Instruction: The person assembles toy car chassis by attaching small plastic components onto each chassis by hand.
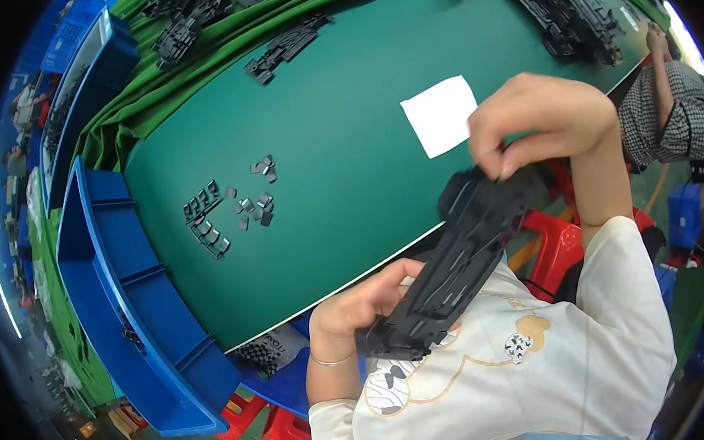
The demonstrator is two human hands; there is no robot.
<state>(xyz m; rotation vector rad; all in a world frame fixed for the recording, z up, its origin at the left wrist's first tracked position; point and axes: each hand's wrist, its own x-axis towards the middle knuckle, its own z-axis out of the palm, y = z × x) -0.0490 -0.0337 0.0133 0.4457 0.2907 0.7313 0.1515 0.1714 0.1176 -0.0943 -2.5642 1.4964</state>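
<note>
Black plastic fills much of my feed: a long moulded chassis frame (pixel 460 270) sits at four o'clock of the view, lifted off the bench (pixel 340 164) and slanting, its upper end toward one o'clock and its lower end toward seven, in front of the white shirt (pixel 554 369). The left hand (pixel 361 304) holds the lower end, its fingers mostly hidden behind the frame. At the upper end the right hand (pixel 543 119) arches over, thumb and forefinger drawn narrow; blur hides whether they grip the frame or some small piece on it, so I cannot tell.

Judging from afar, I take the step in hand to be fingertip work at that upper end, and I would want the left hand to carry the load. Something this long and slim should act as a lever, so a push from the right would likely twist it at the left wrist; tucking the lower end into the palm would steady it. I would have the right fingers press straight and lightly, since thin ribs may flex or snap.

Small dark clip-like pieces (pixel 264 201) lie at nine o'clock, well apart from the hands, and the white sheet (pixel 442 118) lies between one and two; I would swing the frame wide of both.
</note>
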